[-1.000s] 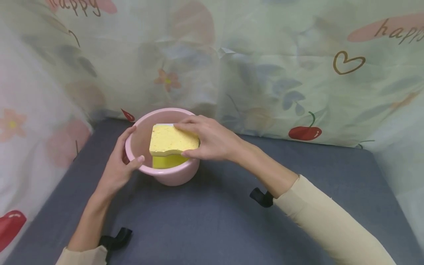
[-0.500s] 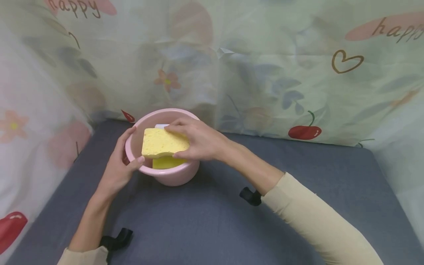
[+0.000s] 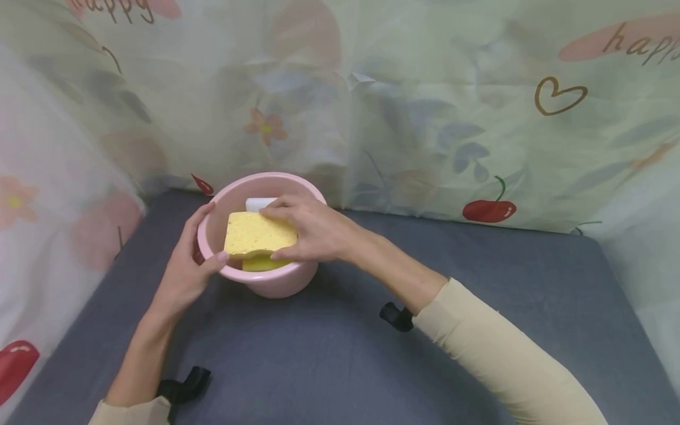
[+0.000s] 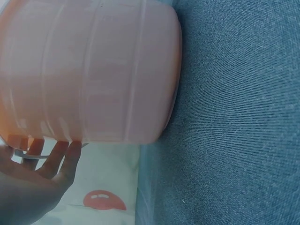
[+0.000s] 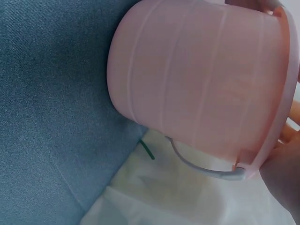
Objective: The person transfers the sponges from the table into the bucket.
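Observation:
A pink bucket (image 3: 278, 287) stands upright at the left of the table. My left hand (image 3: 186, 268) holds it by the left side, thumb over the rim and fingers along the outer wall. Between thumb and fingers my right hand (image 3: 319, 229) pinches a pale yellow sponge (image 3: 257, 234) with a wavy front edge, inside the bucket's mouth. Under the sponge shows a brighter yellow piece (image 3: 260, 264), mostly covered. Behind it is a white object (image 3: 257, 204), partly hidden, its kind unclear. The right wrist view shows the bucket's grey handle (image 5: 201, 168) hanging on the far side.
The table (image 3: 340, 354) has a dark grey-blue cloth cover. Patterned curtains (image 3: 414, 118) with cherries and flowers hang close behind the bucket and along the sides. Black wrist mounts (image 3: 186, 383) stick out at both forearms.
My right hand has moved left and slightly down with the sponge, lower into the bucket's mouth. More of the white object shows. The left hand keeps its hold on the bucket.

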Available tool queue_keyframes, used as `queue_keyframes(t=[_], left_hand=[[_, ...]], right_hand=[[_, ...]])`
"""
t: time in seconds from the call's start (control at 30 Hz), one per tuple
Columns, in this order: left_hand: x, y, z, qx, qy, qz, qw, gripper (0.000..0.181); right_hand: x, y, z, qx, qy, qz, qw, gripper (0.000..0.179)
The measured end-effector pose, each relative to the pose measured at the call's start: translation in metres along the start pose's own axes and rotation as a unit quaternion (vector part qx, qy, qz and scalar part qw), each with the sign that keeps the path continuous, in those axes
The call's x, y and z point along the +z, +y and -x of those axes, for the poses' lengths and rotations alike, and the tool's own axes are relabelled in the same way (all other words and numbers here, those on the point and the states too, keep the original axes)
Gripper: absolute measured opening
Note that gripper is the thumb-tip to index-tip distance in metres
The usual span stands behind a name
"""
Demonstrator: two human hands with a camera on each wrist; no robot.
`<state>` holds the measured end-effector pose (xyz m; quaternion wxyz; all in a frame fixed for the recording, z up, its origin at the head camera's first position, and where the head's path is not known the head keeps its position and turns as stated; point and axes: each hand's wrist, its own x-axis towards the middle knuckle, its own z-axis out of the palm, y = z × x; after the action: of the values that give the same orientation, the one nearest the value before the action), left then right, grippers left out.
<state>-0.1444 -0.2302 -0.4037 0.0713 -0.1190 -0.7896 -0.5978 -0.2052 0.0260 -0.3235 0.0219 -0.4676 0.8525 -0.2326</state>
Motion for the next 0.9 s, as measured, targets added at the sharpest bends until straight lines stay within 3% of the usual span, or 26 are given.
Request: queue_keyframes(t=[0.3,0.73,0.9], left_hand=[[0.002,-0.002,-0.001,0.001,0.000,0.000,1.0000,0.082],[-0.003,-0.004,-0.001,0.000,-0.006,-0.010,0.9999,0.091],[-0.008,-0.007,0.004,0.009,0.006,-0.008,0.9999,0.098]], right_hand=[[0.001,0.003,0.006,0.001,0.017,-0.025,0.9995,0.067],[-0.003,0.000,0.046,-0.040,0.131,-0.060,0.9887,0.058],[-0.002,0.000,0.062,-0.034,0.149,-0.051,0.9870,0.057]])
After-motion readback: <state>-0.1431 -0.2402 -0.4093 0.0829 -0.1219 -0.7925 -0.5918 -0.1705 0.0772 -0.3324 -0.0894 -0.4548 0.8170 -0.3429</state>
